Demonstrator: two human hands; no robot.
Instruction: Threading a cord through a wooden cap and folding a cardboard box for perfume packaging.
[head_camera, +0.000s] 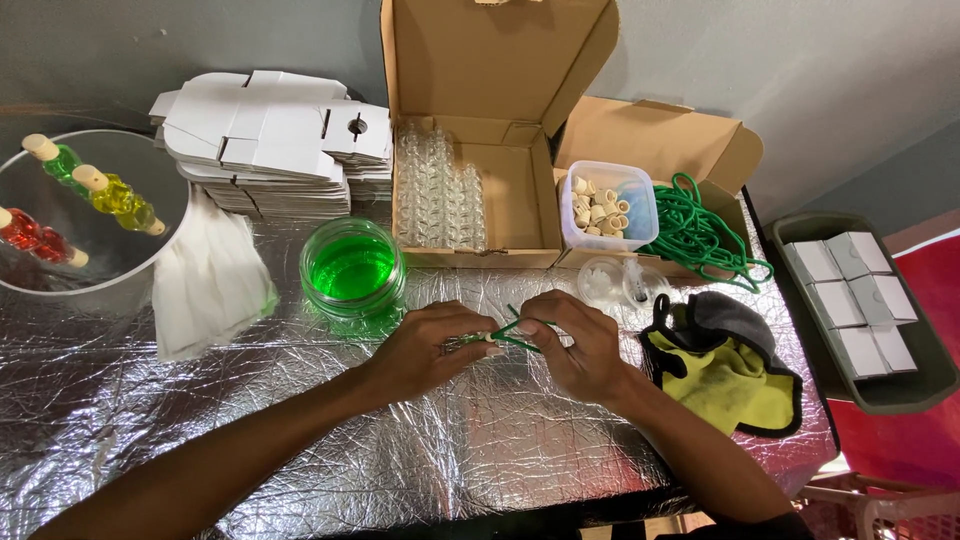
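Observation:
My left hand (428, 347) grips a small glass bottle (466, 341) with a cork end, held sideways above the foil-covered table (300, 440). A short piece of green cord (520, 330) is pinched in my right hand (585, 345) right at the bottle's neck. Both hands meet at the table's middle, just in front of a glass jar of green liquid (352, 268).
An open cardboard box with several empty glass bottles (438, 190) stands behind. Beside it are a tub of corks (605, 205), a coil of green cord (700, 235), a yellow-black cloth (725, 370), flat white cartons (270, 140), a bowl of filled bottles (80, 200) and a grey tray of white boxes (860, 305).

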